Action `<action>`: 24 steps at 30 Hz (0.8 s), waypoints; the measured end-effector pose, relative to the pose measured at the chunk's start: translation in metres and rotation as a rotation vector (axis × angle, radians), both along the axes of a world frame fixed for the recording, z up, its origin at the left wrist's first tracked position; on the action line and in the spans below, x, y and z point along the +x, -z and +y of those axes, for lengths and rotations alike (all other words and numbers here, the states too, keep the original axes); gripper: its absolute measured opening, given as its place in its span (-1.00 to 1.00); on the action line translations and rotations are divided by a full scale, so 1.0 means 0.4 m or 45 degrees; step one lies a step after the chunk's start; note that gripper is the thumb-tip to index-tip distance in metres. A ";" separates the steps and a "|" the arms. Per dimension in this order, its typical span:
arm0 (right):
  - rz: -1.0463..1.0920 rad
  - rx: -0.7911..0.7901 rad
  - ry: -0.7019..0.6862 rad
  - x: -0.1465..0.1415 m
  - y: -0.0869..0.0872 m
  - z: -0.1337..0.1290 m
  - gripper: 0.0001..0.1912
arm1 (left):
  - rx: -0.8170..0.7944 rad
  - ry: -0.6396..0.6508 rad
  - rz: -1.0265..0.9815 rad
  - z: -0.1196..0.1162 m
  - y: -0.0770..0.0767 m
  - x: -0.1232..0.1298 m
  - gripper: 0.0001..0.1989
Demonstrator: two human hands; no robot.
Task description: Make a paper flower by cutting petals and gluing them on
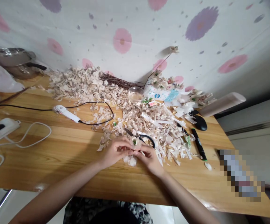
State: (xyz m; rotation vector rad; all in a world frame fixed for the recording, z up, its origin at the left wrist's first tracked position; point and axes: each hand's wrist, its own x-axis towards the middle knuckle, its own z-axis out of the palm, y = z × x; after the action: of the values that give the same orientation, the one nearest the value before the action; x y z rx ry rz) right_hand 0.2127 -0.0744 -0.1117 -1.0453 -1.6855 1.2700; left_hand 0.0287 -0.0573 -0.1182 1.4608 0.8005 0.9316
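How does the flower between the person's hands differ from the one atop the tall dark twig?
The held flower is between the left hand and right hand, low over the table; the twig flower sits high on its twig. The held flower looks whiter, the twig flower more beige. Both are small and pale.

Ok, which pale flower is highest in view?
The top flower, at the tip of the thin twig; other flowers cluster lower near the white pack, the held flower lowest, between left hand and right hand.
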 end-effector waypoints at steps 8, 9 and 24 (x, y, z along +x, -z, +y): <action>-0.035 0.141 0.023 0.010 -0.010 0.005 -0.77 | 0.345 -0.157 0.046 -0.008 -0.047 -0.022 -0.91; -0.031 0.142 0.043 0.011 -0.011 0.007 -0.77 | 0.378 -0.167 0.040 -0.008 -0.049 -0.025 -0.92; -0.235 0.151 -0.067 0.022 0.000 0.018 -0.66 | 0.218 0.402 0.472 -0.033 -0.168 -0.110 -0.92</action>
State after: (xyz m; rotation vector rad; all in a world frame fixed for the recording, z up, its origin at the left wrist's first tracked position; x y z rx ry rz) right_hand 0.2213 -0.0673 -0.1116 -1.0796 -1.9149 1.1191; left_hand -0.0153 -0.0703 -0.0511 1.8797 0.7373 0.5052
